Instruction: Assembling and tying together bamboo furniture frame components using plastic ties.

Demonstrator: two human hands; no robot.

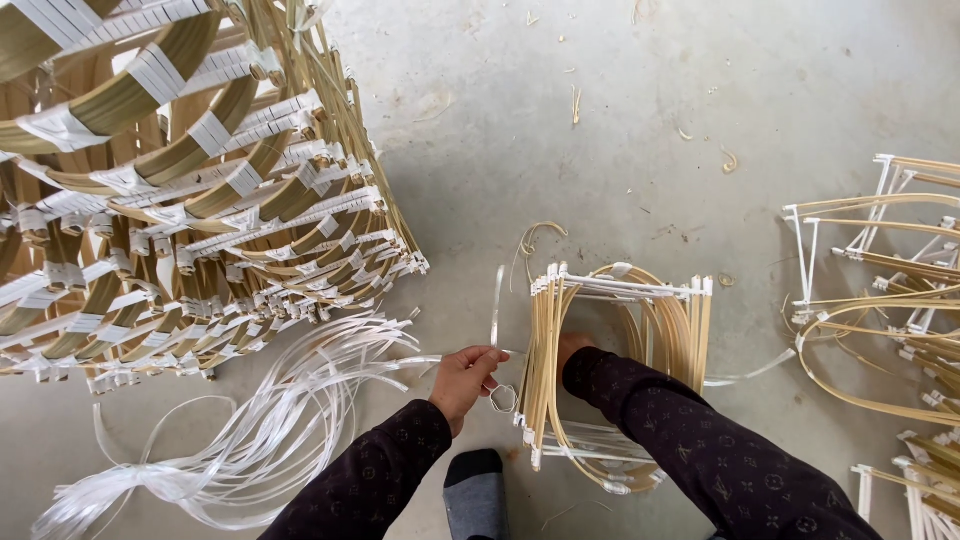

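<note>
- Nearest the camera: two forearms in dark patterned sleeves enter from the bottom edge, with a foot in a grey and black sock on the concrete floor between them.
- Left hand: closed in a pinch grip on a white plastic strap. The strap rises from the fingers toward the top corner of the frame bundle and forms a small loop just beside the bundle's near edge.
- Right hand: reaches inside the frame bundle. Only the back of the hand shows; the fingers are hidden behind the bamboo strips, so whether they are open or gripping cannot be determined.
- Frame bundle: a set of bent bamboo strips bound at the corners with white strapping, standing on the floor at centre, directly ahead of the foot.
- Loose straps: a tangle of white plastic strapping lies on the floor at lower left, knotted near its left end, reaching up to the left hand.
- Stacked frames: a tall pile of finished bamboo frames with white bindings fills the upper left.
- Further frames: more bamboo and white strap assemblies lie along the right edge, well apart from the hands.
- Floor: scattered bamboo shavings lie on it at the top.
</note>
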